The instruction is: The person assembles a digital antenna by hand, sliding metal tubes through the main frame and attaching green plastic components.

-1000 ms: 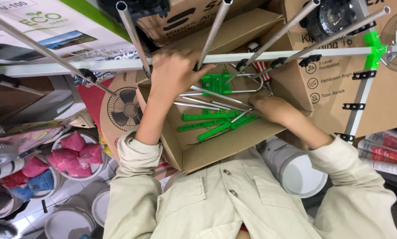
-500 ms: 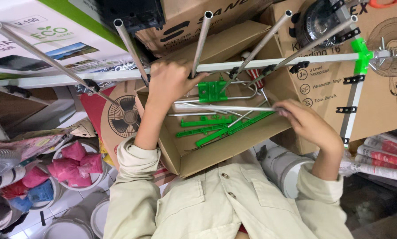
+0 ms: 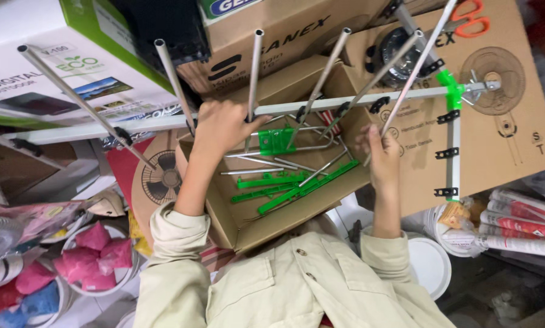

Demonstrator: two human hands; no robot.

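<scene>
My left hand (image 3: 220, 127) is closed around a long white bar (image 3: 102, 129) that carries several thin metal rods on black clips. My right hand (image 3: 379, 152) grips the lower end of one slanted metal rod (image 3: 406, 73) just below the bar. A green plastic joint (image 3: 451, 86) links the bar to a short cross arm with black clips at the right. Under both hands lies an open cardboard box (image 3: 236, 228) holding green plastic strips (image 3: 296, 188), a green bracket (image 3: 275, 141) and loose metal rods.
Large printed cardboard boxes (image 3: 509, 140) stand behind and to both sides, with orange-handled scissors (image 3: 474, 17) on one. White bowls of pink and blue packets (image 3: 96, 255) sit at lower left. A white bucket lid (image 3: 430, 264) and red-and-white tubes (image 3: 521, 225) lie at lower right.
My right hand has come up out of the box, moved right and taken hold of a rod at the bar. My left hand stays on the white bar.
</scene>
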